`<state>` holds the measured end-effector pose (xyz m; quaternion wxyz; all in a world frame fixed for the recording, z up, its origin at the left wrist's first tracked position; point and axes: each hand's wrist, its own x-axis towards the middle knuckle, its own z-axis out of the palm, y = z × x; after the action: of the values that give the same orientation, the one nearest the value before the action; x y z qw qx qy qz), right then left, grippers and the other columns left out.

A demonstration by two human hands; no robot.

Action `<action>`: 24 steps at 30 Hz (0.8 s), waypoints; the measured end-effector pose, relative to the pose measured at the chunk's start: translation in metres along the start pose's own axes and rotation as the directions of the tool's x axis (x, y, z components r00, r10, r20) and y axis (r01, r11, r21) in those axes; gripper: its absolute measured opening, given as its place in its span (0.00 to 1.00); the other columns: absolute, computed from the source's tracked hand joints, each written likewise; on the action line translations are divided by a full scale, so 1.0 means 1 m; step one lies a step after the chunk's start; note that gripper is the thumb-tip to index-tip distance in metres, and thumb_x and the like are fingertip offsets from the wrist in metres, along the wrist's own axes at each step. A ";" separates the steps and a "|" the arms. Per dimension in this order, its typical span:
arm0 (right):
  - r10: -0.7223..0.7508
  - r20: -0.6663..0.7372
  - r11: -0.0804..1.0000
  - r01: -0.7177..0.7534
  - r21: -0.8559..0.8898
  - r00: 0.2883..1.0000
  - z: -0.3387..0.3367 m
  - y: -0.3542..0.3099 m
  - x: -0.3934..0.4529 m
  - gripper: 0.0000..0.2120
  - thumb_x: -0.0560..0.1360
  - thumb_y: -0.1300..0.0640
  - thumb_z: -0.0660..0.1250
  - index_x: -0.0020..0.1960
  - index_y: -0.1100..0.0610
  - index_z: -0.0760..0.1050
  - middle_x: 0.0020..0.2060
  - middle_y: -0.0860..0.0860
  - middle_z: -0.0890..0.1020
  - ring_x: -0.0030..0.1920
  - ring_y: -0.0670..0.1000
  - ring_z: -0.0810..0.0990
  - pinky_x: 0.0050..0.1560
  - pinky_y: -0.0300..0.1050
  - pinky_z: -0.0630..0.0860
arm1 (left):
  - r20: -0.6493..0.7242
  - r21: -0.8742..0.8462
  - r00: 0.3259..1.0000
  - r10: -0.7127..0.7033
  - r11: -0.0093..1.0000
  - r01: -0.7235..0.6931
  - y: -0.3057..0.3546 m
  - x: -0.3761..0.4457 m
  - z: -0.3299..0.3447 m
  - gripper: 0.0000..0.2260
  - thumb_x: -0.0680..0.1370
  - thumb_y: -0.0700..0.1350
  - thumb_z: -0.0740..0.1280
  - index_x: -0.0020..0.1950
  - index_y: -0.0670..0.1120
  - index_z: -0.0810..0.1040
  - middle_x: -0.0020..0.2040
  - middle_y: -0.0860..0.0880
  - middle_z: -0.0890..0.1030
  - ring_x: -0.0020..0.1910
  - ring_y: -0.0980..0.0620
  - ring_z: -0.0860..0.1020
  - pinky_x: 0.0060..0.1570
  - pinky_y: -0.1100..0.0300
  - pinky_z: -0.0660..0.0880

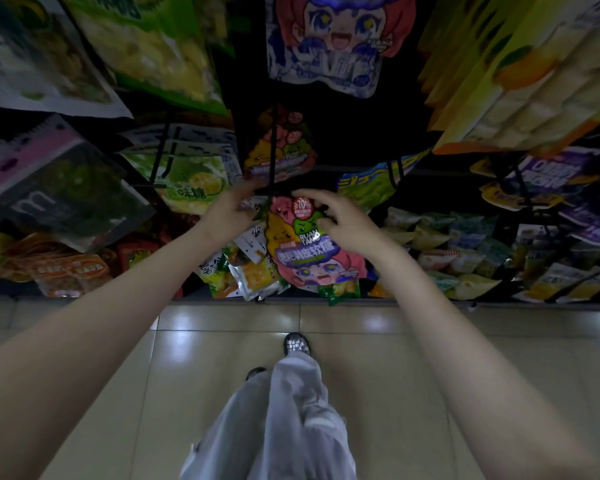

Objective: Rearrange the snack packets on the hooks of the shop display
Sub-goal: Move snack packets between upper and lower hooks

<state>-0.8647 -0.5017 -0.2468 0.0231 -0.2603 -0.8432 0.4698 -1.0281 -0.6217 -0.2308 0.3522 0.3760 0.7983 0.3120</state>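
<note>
Two hands (234,211) (340,220) hold a "RUAN TANG" packet (305,251) marked "10%".

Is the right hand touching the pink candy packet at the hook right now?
Touching. The head view shows the right hand with thumb and fingers curled onto the top right edge of the pink candy packet; no gap shows between them.

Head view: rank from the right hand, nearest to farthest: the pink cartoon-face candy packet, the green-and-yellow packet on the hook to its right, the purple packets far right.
1. Pink cartoon-face candy packet, under the right hand, fingers on it.
2. Green-and-yellow packet, just right and above.
3. Purple packets, far right.
</note>
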 end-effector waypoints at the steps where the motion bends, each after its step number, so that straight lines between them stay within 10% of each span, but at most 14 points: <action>1: -0.008 0.028 1.000 0.007 0.007 1.000 -0.001 0.000 0.000 0.29 0.76 0.72 0.58 0.69 0.45 0.67 0.69 0.48 0.69 0.66 0.44 0.66 0.65 0.40 0.64 | 0.001 -0.001 1.000 0.003 1.000 -0.003 -0.003 -0.003 0.000 0.24 0.77 0.29 0.57 0.72 0.42 0.64 0.70 0.43 0.67 0.70 0.49 0.64 0.55 0.73 0.59; 12: 0.083 -0.147 0.982 -0.055 0.181 0.986 0.014 0.001 0.020 0.28 0.76 0.71 0.59 0.68 0.45 0.68 0.70 0.50 0.68 0.69 0.50 0.65 0.62 0.37 0.62 | 0.011 -0.095 1.000 -0.011 0.995 0.012 -0.001 -0.002 0.001 0.24 0.78 0.33 0.59 0.74 0.43 0.60 0.69 0.44 0.68 0.68 0.49 0.67 0.47 0.71 0.66; 24: 0.152 -0.157 0.978 -0.125 0.168 0.976 0.021 0.007 0.025 0.29 0.76 0.73 0.58 0.69 0.47 0.68 0.69 0.53 0.68 0.67 0.51 0.66 0.59 0.35 0.65 | 0.011 0.169 0.987 0.158 0.973 -0.157 -0.012 0.001 -0.003 0.22 0.76 0.31 0.62 0.70 0.39 0.67 0.67 0.40 0.68 0.63 0.44 0.70 0.51 0.71 0.63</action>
<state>-0.8899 -0.5036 -0.2695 0.0821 -0.3549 -0.7784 0.5113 -1.0355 -0.6278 -0.2389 0.2922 0.4664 0.7900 0.2701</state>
